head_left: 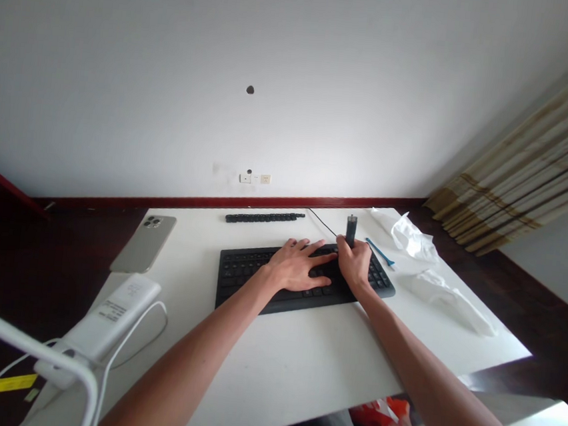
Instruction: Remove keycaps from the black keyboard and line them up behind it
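Observation:
A black keyboard (242, 275) lies on the white table, its cable leading to the back. My left hand (295, 265) rests on its middle with fingers spread. Over the right part of the keyboard, my right hand (354, 263) is wrapped round a dark, upright stick-like tool (351, 229). The tool's lower end is hidden by the hand, so I cannot tell its exact kind. Behind the keyboard sits a row of loose black keycaps (263, 218). A thin blue tool (380, 252) lies just right of my right hand.
Crumpled white tissues (412, 237) lie on the right side of the table (269, 365). A phone (145, 243) lies at the left, near a white power strip (102, 323) with white cables. Below the front edge is a red plastic bag (387, 417).

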A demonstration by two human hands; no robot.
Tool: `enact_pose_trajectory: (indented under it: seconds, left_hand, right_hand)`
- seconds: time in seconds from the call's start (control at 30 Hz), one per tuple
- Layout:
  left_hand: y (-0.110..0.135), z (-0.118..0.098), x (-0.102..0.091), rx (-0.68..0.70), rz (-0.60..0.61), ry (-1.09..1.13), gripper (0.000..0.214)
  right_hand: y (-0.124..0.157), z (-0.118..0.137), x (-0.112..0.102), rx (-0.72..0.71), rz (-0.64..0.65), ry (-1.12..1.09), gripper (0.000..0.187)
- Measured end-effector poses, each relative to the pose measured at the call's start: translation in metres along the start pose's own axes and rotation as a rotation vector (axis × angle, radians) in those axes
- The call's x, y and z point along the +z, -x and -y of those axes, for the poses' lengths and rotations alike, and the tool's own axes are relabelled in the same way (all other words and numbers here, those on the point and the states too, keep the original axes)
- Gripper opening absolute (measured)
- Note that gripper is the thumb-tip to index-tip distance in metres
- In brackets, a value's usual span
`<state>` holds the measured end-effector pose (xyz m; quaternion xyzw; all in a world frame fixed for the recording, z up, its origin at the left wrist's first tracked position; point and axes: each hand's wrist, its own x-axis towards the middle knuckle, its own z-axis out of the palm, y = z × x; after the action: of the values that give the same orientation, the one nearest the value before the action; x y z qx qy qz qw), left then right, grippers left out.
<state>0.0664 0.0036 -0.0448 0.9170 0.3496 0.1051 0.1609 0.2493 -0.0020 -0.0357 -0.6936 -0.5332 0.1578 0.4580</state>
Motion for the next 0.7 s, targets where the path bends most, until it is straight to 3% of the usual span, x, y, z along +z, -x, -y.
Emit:
enact_pose_trajectory:
  seconds: [0.57,0.7]
  left_hand:
    - [0.0007,-0.0030,-0.0040,-0.012,0.061,-0.085,0.072]
    - [0.0006,-0.0032,-0.0035,-0.015,0.052,-0.080,0.073]
  right_hand:
    - [-0.0015,-0.0045,0.0024,-0.018,-0.035,-0.016,0.039]
    - [-0.0048,-0.0074,0.0005,0.053,-0.087,-0.101,0.037]
